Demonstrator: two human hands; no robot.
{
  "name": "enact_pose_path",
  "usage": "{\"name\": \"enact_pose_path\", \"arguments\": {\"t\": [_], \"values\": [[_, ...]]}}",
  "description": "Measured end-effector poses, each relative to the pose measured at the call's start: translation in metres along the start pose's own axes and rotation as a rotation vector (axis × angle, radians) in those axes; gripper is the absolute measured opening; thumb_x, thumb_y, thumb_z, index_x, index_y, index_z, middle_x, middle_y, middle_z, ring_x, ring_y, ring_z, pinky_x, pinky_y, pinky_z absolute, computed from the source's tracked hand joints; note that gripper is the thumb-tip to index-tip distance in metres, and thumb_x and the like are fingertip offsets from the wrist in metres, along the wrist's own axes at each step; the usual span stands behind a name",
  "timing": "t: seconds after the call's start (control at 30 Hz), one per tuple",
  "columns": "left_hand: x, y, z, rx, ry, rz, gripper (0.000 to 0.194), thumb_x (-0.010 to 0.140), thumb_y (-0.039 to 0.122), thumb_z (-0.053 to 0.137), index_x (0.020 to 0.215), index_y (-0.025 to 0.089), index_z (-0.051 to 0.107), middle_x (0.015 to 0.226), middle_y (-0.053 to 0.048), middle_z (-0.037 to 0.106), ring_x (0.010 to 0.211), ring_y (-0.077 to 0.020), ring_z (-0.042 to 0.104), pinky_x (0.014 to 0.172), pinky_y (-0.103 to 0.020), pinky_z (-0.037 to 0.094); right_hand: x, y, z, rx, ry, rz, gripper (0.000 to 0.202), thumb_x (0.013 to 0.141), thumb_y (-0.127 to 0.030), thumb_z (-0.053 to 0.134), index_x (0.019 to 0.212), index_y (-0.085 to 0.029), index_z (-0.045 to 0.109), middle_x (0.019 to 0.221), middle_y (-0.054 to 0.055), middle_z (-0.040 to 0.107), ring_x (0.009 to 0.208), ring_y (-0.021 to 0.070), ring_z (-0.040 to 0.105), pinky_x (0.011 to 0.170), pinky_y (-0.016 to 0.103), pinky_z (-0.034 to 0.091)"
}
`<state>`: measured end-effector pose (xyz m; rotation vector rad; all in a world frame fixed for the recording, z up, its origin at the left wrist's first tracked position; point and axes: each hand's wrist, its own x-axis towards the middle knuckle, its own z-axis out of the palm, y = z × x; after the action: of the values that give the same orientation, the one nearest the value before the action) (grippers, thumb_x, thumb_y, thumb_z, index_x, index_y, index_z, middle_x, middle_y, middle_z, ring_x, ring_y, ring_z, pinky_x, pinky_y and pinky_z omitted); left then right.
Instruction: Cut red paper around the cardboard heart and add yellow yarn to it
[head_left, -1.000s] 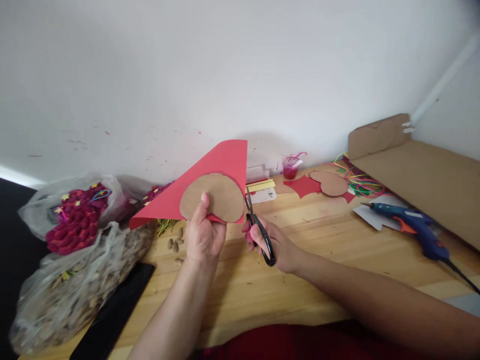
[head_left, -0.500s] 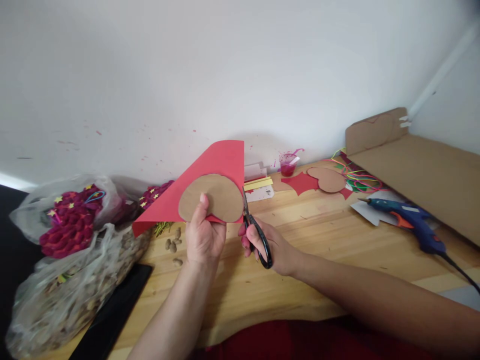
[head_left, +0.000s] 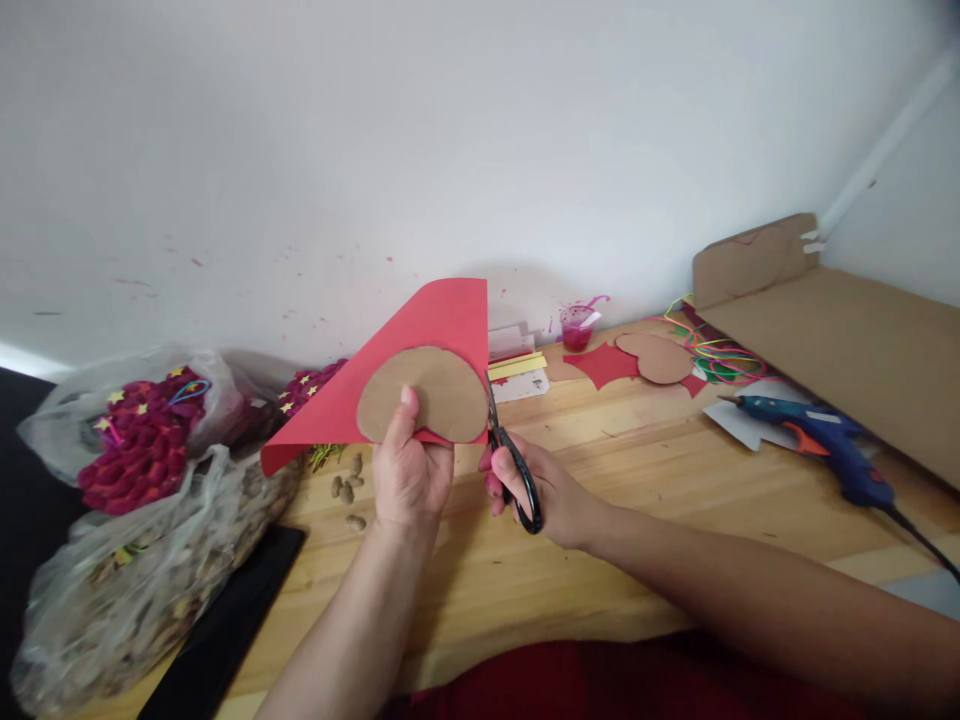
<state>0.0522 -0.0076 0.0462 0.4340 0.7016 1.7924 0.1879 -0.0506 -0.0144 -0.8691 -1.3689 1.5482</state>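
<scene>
My left hand (head_left: pixel 411 465) pinches a brown heart-shaped cardboard piece (head_left: pixel 442 390) flat against a sheet of red paper (head_left: pixel 450 315), thumb on top and fingers beneath. The sheet's left corner curls down. Black-handled scissors (head_left: pixel 531 490) are in my right hand (head_left: pixel 551 497), with fingers in the loops. Their blades lie at the right edge of the red sheet, beside the cardboard heart. How far the blades are apart is hard to tell.
Left: plastic bags (head_left: pixel 150 600), a black flat object (head_left: pixel 232 610) and several peanuts (head_left: pixel 346 490). Behind: a pink cup (head_left: pixel 577 330), red scraps (head_left: pixel 602 367) and another cardboard heart (head_left: pixel 655 358). Right: colored cords (head_left: pixel 724 358), a blue glue gun (head_left: pixel 832 430) and large cardboard (head_left: pixel 840 320).
Both hands keep their holds in nearly the same place. The scissors' handles have shifted very slightly left, and the red sheet's left corner has moved slightly left.
</scene>
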Motion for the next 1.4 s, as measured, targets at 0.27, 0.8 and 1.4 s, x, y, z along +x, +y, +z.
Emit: {"name": "enact_pose_path", "arguments": {"t": [0.27, 0.8, 1.4], "values": [[-0.001, 0.000, -0.001, 0.009, 0.019, 0.004, 0.026, 0.093, 0.015, 0.064, 0.117, 0.017, 0.071, 0.121, -0.010, 0.075, 0.121, -0.0220, 0.067, 0.107, -0.037, 0.054, 0.002, 0.002, 0.000, 0.002, 0.007, -0.010, 0.058, 0.089, -0.078, 0.050, 0.086, -0.020, 0.048, 0.072, -0.003, 0.053, 0.057, 0.0115, 0.058, 0.054, 0.026, 0.043], [0.002, 0.003, 0.001, -0.012, 0.041, 0.003, 0.024, 0.093, 0.013, 0.063, 0.115, 0.018, 0.072, 0.120, -0.008, 0.076, 0.125, -0.0231, 0.065, 0.111, -0.041, 0.051, 0.003, 0.001, 0.000, -0.018, 0.049, 0.039, 0.044, 0.091, -0.061, 0.062, 0.082, -0.021, 0.048, 0.064, -0.006, 0.051, 0.045, 0.0080, 0.050, 0.044, 0.021, 0.041], [0.009, 0.012, 0.001, 0.007, 0.038, -0.029, 0.023, 0.093, 0.014, 0.064, 0.114, 0.016, 0.073, 0.117, -0.010, 0.076, 0.123, -0.0240, 0.066, 0.110, -0.040, 0.052, 0.006, -0.003, -0.011, -0.108, 0.044, 0.071, 0.050, 0.087, -0.066, 0.066, 0.077, -0.022, 0.044, 0.060, -0.008, 0.048, 0.041, 0.0086, 0.053, 0.038, 0.021, 0.040]]}}
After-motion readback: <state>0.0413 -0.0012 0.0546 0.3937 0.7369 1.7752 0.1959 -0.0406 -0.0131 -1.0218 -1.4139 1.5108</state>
